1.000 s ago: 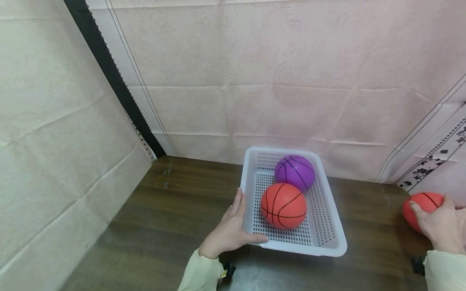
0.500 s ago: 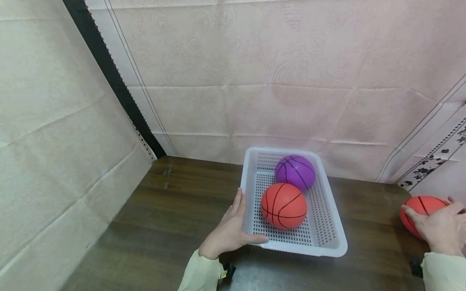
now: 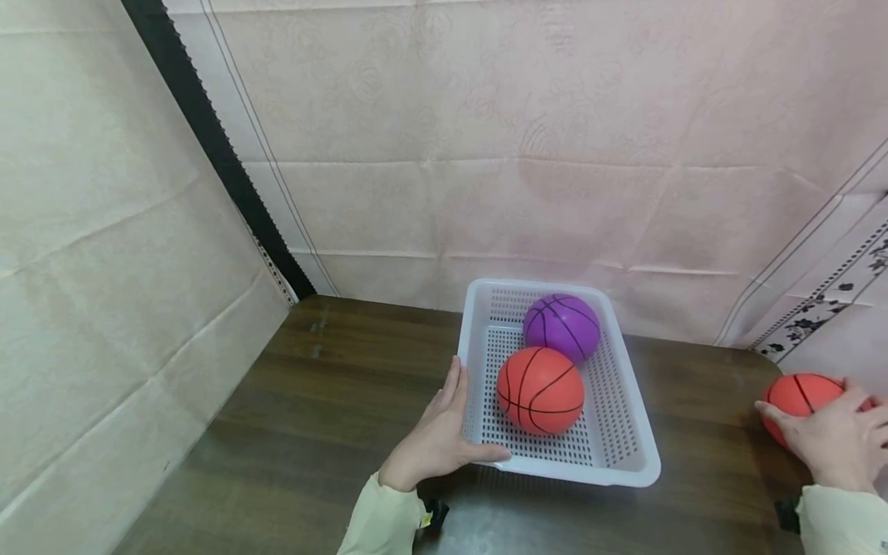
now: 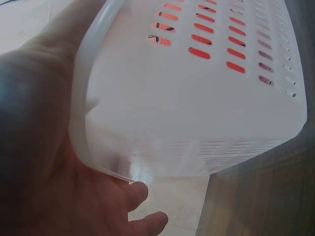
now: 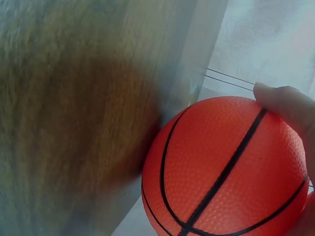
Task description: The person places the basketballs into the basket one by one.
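Observation:
A white perforated plastic basket (image 3: 627, 405) stands on the wooden table in the head view. Inside it lie a purple mini basketball (image 3: 562, 327) and, nearer, an orange mini basketball (image 3: 539, 391). My left hand (image 3: 440, 435) rests against the basket's near-left corner, thumb along the front rim and straight fingers along the left side. The left wrist view shows the basket's wall (image 4: 147, 93) close up. At the far right, my right hand (image 3: 842, 439) holds another orange mini basketball (image 5: 221, 167), thumb on one side and fingers partly hidden round the other.
The dark wooden table (image 3: 333, 432) extends to the left of the basket and between it and the right hand. Pale cloth (image 3: 541, 139) hangs behind, and more cloth (image 3: 125, 308) hangs along the left side.
The right hand has shifted slightly left and toward me over its ball, and the ball's black lines have turned. The left hand, the basket and the two balls inside have stayed put.

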{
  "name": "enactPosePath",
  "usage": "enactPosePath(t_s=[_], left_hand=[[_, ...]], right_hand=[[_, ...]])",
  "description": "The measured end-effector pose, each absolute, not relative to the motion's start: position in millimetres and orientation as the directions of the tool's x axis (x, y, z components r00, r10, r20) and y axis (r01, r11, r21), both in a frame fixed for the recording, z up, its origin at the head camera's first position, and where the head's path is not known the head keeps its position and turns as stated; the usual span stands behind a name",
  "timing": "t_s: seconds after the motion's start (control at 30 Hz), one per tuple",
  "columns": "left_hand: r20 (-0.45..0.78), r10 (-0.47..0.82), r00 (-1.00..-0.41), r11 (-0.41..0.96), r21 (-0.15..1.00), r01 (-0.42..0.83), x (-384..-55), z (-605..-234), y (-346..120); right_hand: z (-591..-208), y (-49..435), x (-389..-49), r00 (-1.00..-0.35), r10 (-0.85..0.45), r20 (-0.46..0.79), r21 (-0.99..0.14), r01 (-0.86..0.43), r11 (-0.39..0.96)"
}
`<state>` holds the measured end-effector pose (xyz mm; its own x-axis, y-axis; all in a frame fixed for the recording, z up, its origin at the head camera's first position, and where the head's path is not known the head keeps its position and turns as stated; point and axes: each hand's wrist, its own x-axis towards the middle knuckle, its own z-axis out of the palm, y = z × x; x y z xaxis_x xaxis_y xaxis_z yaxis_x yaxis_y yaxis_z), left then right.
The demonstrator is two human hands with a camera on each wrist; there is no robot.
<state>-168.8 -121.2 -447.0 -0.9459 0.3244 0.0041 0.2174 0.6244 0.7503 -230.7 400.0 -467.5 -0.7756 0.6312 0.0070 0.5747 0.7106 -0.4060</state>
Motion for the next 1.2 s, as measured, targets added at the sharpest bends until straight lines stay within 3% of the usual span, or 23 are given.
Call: enactPosePath(t_s=[0.53,0.8,1.2], left_hand=[[0.014,0.336,-0.942,0.612,0.757,0.229,-169.0,-447.8,-121.2],[0.011,0.332,-0.943,0.622,0.750,0.227,-169.1,-448.0,-121.6],[0.010,0.328,-0.945,0.628,0.745,0.226,-168.5,-447.4,-121.1]], right_hand=[[-472.4,395.4,-222.7,-0.755,0.654,0.040,-0.481,0.559,0.675],[-471.7,390.8,-215.1,-0.754,0.646,0.118,-0.579,0.477,0.661],[-466.4,385.7,-211.8,-0.760,0.623,0.183,-0.613,0.408,0.677]])
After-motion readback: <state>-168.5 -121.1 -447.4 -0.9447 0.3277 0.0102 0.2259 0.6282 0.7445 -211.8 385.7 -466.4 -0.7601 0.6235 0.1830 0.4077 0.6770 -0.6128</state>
